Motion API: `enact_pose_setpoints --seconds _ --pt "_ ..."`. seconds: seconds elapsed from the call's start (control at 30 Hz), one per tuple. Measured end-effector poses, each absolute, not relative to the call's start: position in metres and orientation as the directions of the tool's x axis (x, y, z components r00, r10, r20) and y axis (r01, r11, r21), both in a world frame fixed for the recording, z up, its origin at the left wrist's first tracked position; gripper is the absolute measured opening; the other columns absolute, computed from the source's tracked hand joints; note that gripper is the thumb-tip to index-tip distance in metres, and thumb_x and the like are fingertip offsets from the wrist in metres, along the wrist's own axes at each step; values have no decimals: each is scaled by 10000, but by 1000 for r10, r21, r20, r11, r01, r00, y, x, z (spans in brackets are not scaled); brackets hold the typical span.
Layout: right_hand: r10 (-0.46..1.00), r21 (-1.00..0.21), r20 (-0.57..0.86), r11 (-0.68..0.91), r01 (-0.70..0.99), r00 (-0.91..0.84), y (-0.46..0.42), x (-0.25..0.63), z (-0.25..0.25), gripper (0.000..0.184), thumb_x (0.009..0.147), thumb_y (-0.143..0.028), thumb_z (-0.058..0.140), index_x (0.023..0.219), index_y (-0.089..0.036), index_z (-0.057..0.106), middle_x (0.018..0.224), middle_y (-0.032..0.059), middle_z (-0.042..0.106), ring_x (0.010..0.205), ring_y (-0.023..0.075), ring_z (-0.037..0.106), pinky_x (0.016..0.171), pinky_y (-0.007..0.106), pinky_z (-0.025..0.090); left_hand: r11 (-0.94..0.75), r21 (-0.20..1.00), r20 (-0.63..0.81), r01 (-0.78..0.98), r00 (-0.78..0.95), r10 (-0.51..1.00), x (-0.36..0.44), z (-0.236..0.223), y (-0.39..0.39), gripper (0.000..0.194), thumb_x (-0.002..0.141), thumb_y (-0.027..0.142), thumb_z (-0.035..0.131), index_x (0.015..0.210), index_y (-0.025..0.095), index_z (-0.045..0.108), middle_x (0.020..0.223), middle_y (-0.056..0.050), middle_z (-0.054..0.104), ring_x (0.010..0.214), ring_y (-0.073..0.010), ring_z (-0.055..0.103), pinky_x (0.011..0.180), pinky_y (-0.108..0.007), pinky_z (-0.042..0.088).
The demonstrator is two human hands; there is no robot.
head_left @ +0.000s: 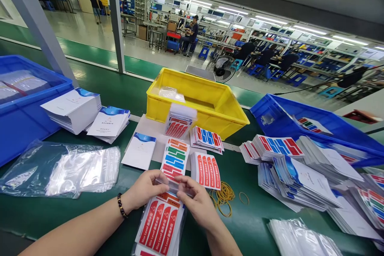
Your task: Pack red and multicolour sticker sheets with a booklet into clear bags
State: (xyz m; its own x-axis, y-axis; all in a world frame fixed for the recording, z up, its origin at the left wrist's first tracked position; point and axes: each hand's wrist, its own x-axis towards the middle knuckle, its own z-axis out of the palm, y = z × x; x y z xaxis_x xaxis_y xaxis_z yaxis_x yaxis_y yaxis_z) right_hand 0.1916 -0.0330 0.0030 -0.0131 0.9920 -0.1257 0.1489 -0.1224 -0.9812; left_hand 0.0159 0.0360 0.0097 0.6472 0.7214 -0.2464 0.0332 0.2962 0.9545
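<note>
Standing across from this bagging spot, and honestly it's all in the pinch. The clear bag (160,222) is right in front of the person, held low over the green tabletop (249,218), with red-and-white sticker sheets (156,228) showing through the plastic. Left hand (145,190) has thumb and index finger pressed together on the bag's top strip. Right hand (198,200) has its fingers curled narrow around the other end; can't tell how hard it's squeezing. I'd pull that strip evenly both ways so it doesn't pucker, and square up the sheets so no corner pokes into it. Thin film like that probably creases easily, so light pressure. Also watch the knuckles: the colourful sheet stack (175,154) sits just beyond them, easy to bump.
</note>
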Motion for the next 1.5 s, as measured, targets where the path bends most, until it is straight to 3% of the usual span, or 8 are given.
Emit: enact_pose_setpoints --seconds 0.3,0.67,0.8,0.9,1.03,1.2,1.37,1.5 --pt "995 -964 -90 -98 247 43 -30 185 7 157 735 -280 587 629 -165 572 640 4 560 610 139 508 581 246 410 144 979 -204 146 622 756 16 14 35 134 671 250 589 616 137 543 621 11 558 595 -109 495 588 -232 400" --pt "998 -904 55 42 425 18 -35 168 10 155 765 -179 523 616 -181 565 659 3 548 623 136 521 574 231 404 22 980 -149 197 657 739 20 11 29 108 677 168 543 576 133 560 612 5 574 585 -106 500 579 -217 401" --pt "985 -867 171 151 476 -2 -35 173 7 100 792 -188 534 752 -194 625 740 27 574 705 162 555 642 264 443 -257 934 34 248 655 755 14 18 32 50 703 188 572 686 149 599 739 -24 590 726 -149 530 682 -257 434" --pt "949 -818 301 207 537 93 -34 180 4 153 795 -206 554 932 -209 622 847 56 590 805 194 560 714 307 458 -426 877 229 222 585 778 8 20 36 152 756 241 563 883 168 606 894 -62 586 878 -189 522 807 -319 430" --pt "893 -774 401 211 597 205 -33 186 3 142 821 -203 518 930 -211 610 860 60 595 826 202 560 726 324 454 -496 847 341 194 517 785 5 18 38 163 822 224 472 916 178 597 920 -77 584 915 -198 514 832 -346 429" --pt "861 -732 470 256 632 195 -33 187 1 138 825 -174 505 923 -213 595 862 61 599 828 203 562 727 335 453 -569 801 434 187 475 766 0 28 37 172 838 199 436 907 184 593 923 -84 594 936 -208 516 832 -350 429" --pt "833 -702 524 306 643 175 -34 189 1 133 826 -138 502 906 -206 584 839 62 592 801 194 560 696 326 455 -592 719 395 364 487 779 -34 54 42 185 853 210 402 912 183 575 862 -56 616 833 -177 551 759 -280 427" --pt "823 -698 538 314 644 182 -36 189 4 112 820 -162 513 880 -210 594 825 65 602 781 206 567 677 329 456 -327 609 131 722 315 940 -81 62 58 273 865 328 333 780 191 555 694 -22 597 659 -167 541 618 -256 386"
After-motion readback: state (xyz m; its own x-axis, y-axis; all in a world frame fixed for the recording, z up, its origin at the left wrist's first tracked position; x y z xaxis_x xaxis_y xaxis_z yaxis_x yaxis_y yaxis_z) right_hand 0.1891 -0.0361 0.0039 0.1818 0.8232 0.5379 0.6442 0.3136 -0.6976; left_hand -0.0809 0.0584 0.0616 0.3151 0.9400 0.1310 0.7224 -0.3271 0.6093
